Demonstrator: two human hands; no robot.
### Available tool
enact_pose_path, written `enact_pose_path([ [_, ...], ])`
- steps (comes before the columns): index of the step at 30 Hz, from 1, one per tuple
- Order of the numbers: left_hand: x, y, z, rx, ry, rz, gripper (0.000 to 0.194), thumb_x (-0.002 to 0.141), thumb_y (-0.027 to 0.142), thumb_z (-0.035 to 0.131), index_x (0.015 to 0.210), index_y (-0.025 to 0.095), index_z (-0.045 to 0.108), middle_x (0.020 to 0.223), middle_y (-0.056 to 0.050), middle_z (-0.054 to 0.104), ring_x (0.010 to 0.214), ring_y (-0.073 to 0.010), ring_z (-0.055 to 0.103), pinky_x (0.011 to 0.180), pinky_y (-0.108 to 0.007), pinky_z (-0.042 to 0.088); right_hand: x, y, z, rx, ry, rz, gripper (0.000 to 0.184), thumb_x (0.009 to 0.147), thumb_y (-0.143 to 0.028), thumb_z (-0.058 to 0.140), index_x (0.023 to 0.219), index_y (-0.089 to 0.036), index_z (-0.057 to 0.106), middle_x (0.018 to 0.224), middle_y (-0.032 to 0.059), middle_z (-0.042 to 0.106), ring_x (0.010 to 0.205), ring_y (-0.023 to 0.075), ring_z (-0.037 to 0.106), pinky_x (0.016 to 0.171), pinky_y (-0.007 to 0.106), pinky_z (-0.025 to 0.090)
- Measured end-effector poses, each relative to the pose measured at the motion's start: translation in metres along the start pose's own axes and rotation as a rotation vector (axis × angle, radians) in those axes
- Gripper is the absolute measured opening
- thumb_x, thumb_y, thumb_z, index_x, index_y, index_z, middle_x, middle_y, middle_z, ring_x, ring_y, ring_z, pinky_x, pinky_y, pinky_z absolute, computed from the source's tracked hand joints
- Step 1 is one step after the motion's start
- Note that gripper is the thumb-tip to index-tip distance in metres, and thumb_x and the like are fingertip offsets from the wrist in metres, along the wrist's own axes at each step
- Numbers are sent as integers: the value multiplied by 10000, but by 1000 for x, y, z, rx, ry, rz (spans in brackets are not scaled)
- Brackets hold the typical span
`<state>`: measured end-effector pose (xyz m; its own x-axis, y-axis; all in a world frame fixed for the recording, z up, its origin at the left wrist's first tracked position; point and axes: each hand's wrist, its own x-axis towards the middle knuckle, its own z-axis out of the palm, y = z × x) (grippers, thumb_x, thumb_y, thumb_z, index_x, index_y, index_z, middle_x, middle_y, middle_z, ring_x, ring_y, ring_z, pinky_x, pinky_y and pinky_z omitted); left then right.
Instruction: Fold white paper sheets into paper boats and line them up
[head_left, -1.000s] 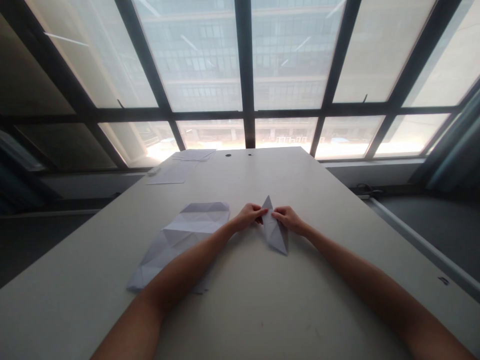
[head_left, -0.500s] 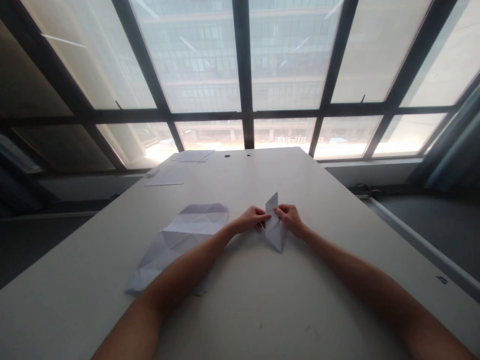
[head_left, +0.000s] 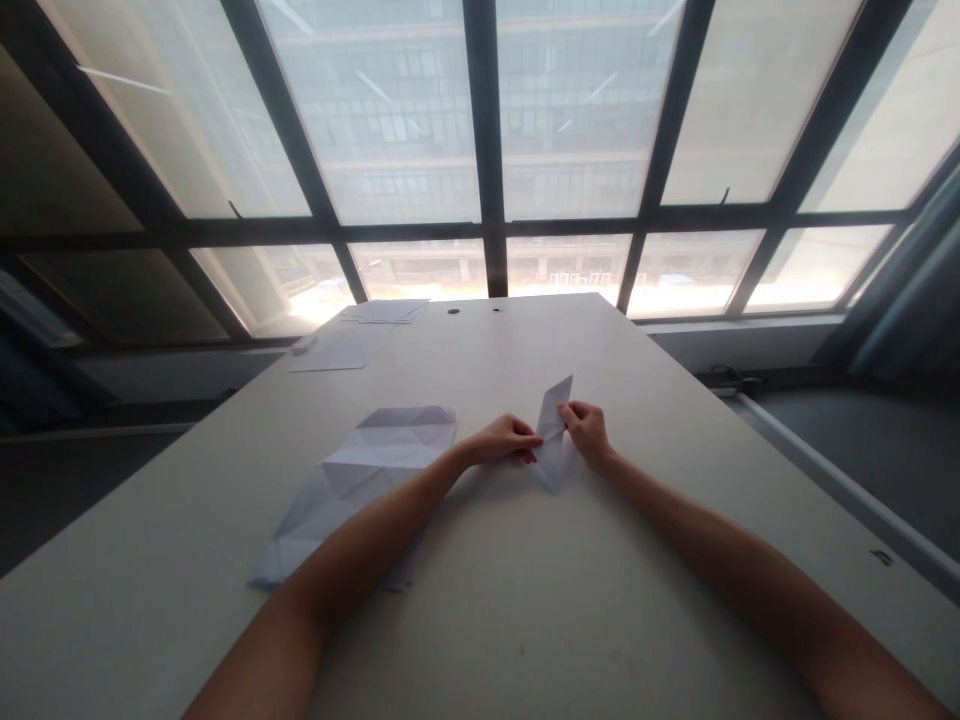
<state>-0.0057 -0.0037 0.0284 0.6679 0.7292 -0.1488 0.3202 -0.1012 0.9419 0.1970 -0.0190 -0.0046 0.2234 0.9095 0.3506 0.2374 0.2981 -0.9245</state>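
Both hands are pinching a small folded paper — a narrow, pointed white shape with crisp creases, standing tilted with its lower tip resting on the smooth pale counter. The left hand is gripping its left edge with closed fingers, while the right hand is gripping the right edge, fingers closed on it. A larger creased sheet — faceted with triangular folds — is lying flat beside the left forearm, and flat papers are sitting at the far end.
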Motion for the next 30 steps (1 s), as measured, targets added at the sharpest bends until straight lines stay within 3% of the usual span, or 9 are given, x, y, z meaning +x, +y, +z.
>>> enact_pose_path([
  [5,-1,2,-1,3,-57,32,511,704,617,767,699,107,732,687,-94,708,598,-149,611,584,-243,422,4,8,-1,29,65,16,410,810,-554,540,589,-221,447,552,-39,346,548,125,318,479,260,256],
  [9,-1,2,1,-16,-58,54,513,714,616,756,716,104,735,692,-86,696,602,-149,593,580,-245,408,5,11,0,68,30,53,418,797,-578,556,611,-211,483,556,-30,381,556,128,345,483,253,295],
  [13,0,-1,3,-21,-11,77,530,697,624,765,776,100,738,663,-43,644,556,-123,527,534,-236,351,3,7,3,87,-72,63,449,780,-609,575,605,-202,503,554,-12,443,548,129,391,481,248,321],
  [20,1,-2,5,-92,159,76,571,680,657,768,730,91,709,590,-19,572,508,-96,459,491,-230,305,-4,-3,9,26,-382,56,464,758,-617,615,630,-172,593,545,4,536,513,129,464,471,243,327],
  [30,4,-8,3,-137,253,110,540,721,619,750,821,88,743,690,-48,656,582,-128,539,519,-228,342,-5,-12,2,35,-514,54,495,790,-623,639,624,-157,621,553,26,596,510,128,503,494,246,349],
])
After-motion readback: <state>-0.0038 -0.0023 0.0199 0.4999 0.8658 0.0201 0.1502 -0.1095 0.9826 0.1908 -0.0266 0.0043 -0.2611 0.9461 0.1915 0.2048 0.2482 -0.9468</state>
